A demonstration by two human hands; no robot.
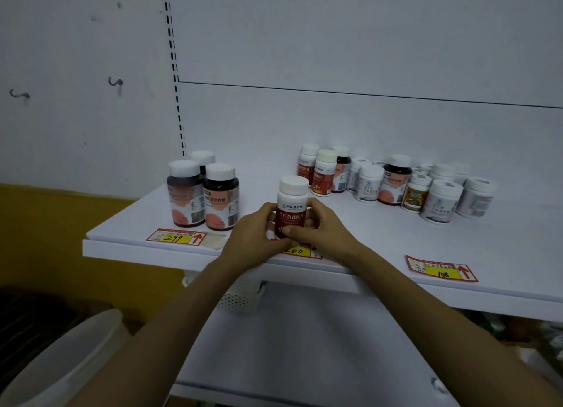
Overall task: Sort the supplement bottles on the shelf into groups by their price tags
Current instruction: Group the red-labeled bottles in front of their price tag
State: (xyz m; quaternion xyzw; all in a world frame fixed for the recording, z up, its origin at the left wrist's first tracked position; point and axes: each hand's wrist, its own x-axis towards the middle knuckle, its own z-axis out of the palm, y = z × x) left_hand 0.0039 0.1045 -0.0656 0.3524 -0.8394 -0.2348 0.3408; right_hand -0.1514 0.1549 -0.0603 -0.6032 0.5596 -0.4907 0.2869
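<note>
A white bottle with a dark red label stands near the front edge of the white shelf, above a partly hidden yellow price tag. My left hand and my right hand both grip its lower half, fingers curled round it. Three dark bottles with pink labels stand at the left behind the tag marked 299. A mixed cluster of several bottles stands at the back right. A tag marked 108 lies at the front right.
The shelf's back panel is white, with a slotted upright at its left. A lower white shelf sits below. A pale bin stands at the lower left, beside a yellow wall strip.
</note>
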